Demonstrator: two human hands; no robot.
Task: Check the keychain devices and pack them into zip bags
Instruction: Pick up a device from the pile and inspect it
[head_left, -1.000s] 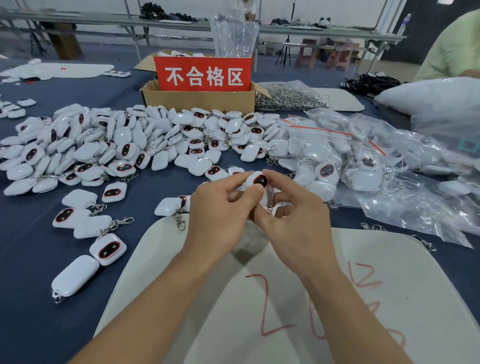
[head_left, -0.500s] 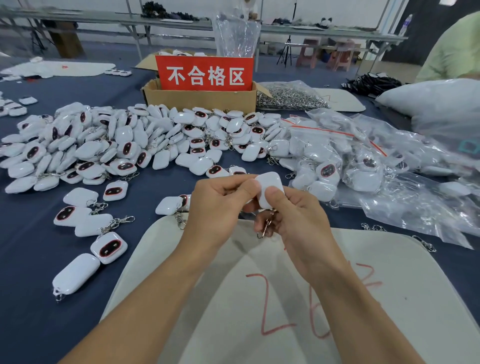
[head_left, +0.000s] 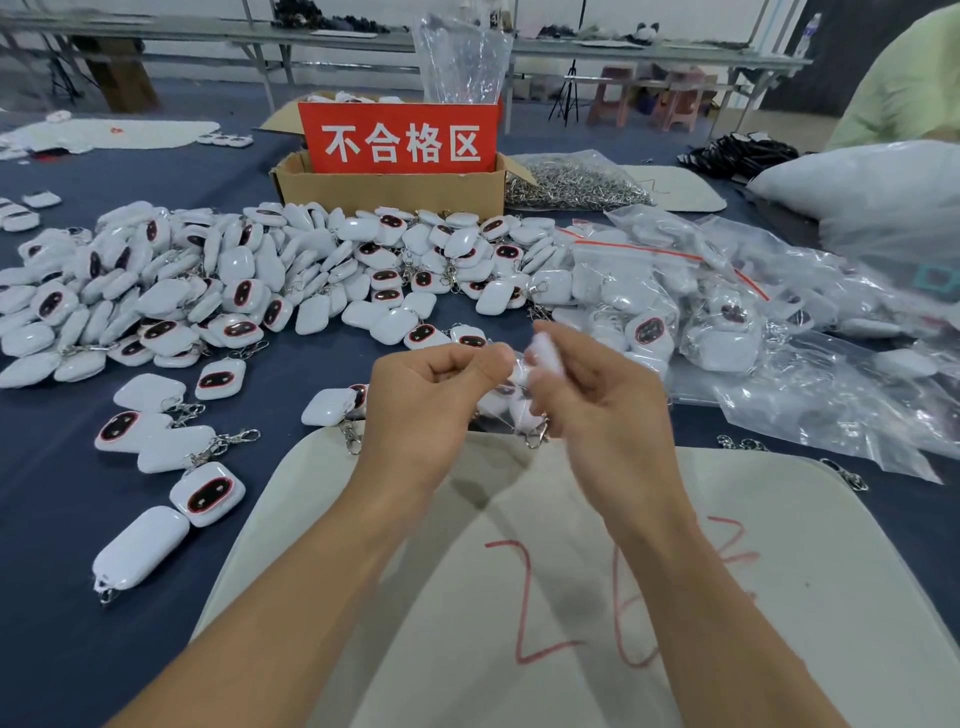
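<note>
- Head view: the right hand (head_left: 597, 410) has its fingers curled round one white keychain device (head_left: 544, 347), held just above the table near the middle of the frame. The device is blurred, so its face cannot be read.
- The left hand (head_left: 431, 400) sits just beside it at 9 o'clock, fingers curled, with thumb and forefinger tips pressed together. Whether they pinch anything I cannot tell.
- A metal clasp (head_left: 535, 440) shows below the gap between the two hands.
- Both hands hover over the far edge of a white mat (head_left: 415, 649) marked with red numerals, which lies on the blue table (head_left: 47, 545).
- From 9 to 12 o'clock spreads a pile of keychain devices (head_left: 234, 280), white with dark oval faces. A few loose ones lie at 8 o'clock.
- At 2 o'clock lie clear zip bags (head_left: 691, 312) already filled with devices.
- At 12 o'clock stands a cardboard box (head_left: 389, 189) with a red sign (head_left: 400, 137). A bag of metal clasps (head_left: 576, 182) lies just beside it at 1 o'clock.
</note>
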